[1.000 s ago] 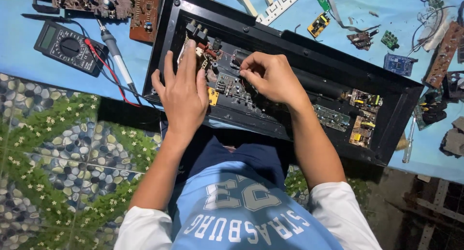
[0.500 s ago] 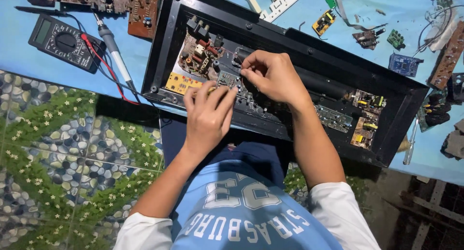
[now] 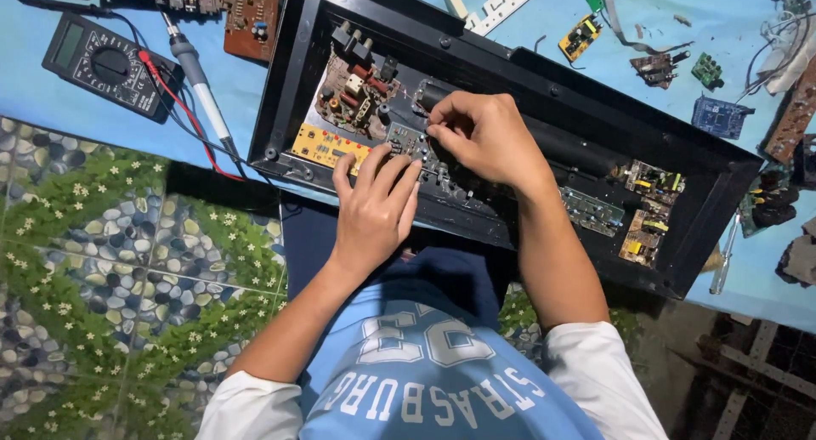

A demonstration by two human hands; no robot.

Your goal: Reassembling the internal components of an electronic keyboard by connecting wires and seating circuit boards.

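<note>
The left hand [image 3: 374, 210] has slid nearer the body, fingers spread flat on the black casing [image 3: 510, 62]. The right hand [image 3: 484, 138], unmoved, pinches something too small to tell, just beyond the left fingertips.

Even, soft daylight, sharp across most of the frame

The light is bright and diffuse, with no hard glare. The pale blue cloth-covered tabletop [image 3: 255, 91] beyond the fingers reads evenly lit, while the inside of the open black plastic casing [image 3: 544, 83] under the fingers stays dark, and its glossy rim carries only faint sheen. A deep shadow lies just below the casing's near edge, over the person's lap. The left hand [image 3: 374, 215] and right hand [image 3: 484, 138] show crisp outlines without motion blur. Straight edges bow slightly toward the corners, and the lower right corner falls off into dimness.
</note>
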